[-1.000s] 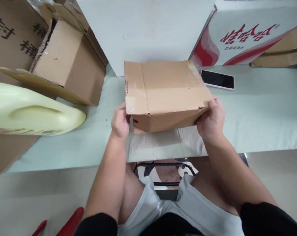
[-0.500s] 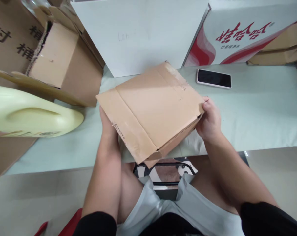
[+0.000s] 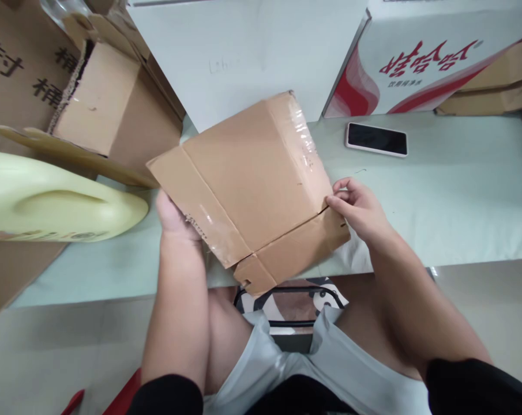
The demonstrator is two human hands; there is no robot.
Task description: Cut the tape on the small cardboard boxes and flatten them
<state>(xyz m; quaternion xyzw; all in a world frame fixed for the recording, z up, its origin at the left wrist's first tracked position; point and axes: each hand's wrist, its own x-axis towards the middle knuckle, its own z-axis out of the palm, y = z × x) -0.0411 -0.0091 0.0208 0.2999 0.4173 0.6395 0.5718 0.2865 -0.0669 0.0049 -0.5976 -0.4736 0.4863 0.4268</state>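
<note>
A brown cardboard box (image 3: 243,173), flattened out with creased flaps and torn, taped edges, is tilted above the table in front of me. My left hand (image 3: 176,216) supports it from beneath at its left flap, the fingers mostly hidden under the cardboard. At the right corner my right hand (image 3: 351,204) pinches the edge between thumb and fingers. A narrow side flap with a slotted tab hangs toward my lap.
A smartphone (image 3: 376,139) lies on the pale green tablecloth (image 3: 442,196) at the right. White cartons (image 3: 252,57) stand at the back. On the left are an open brown carton (image 3: 143,115) and a pale yellow jug (image 3: 70,199).
The cardboard has moved left and flattened, its near side flap now folded outward. My right hand has shifted left along with its corner, its grip changing to a fingertip pinch.
</note>
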